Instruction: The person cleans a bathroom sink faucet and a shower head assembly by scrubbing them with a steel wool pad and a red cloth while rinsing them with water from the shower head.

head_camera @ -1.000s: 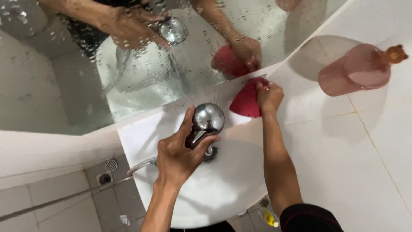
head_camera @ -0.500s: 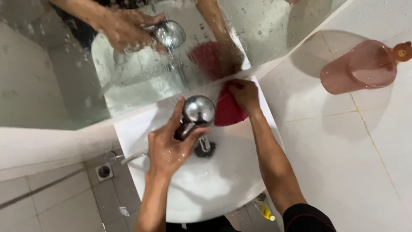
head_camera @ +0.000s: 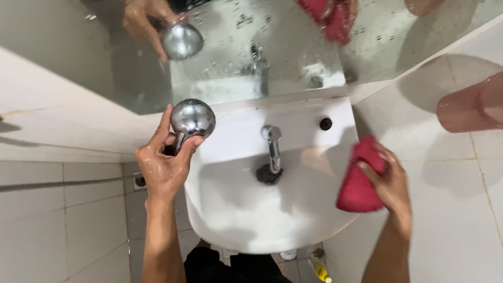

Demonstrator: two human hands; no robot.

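- Our left hand (head_camera: 166,166) grips a chrome spray head (head_camera: 193,118) by its neck; wet, hard, probably slippery.
- Our right hand (head_camera: 389,181) clutches a soft red cloth (head_camera: 357,183) at the white basin's (head_camera: 272,220) rim.

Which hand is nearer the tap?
Left. The left hand, holding a chrome sprayer, is left of the tap; the right hand, gripping a red cloth, is farther right.

Tap (head_camera: 271,149) at basin (head_camera: 262,220) centre, shower head (head_camera: 192,118) left, cloth (head_camera: 361,178) right, mirror (head_camera: 251,47) behind.
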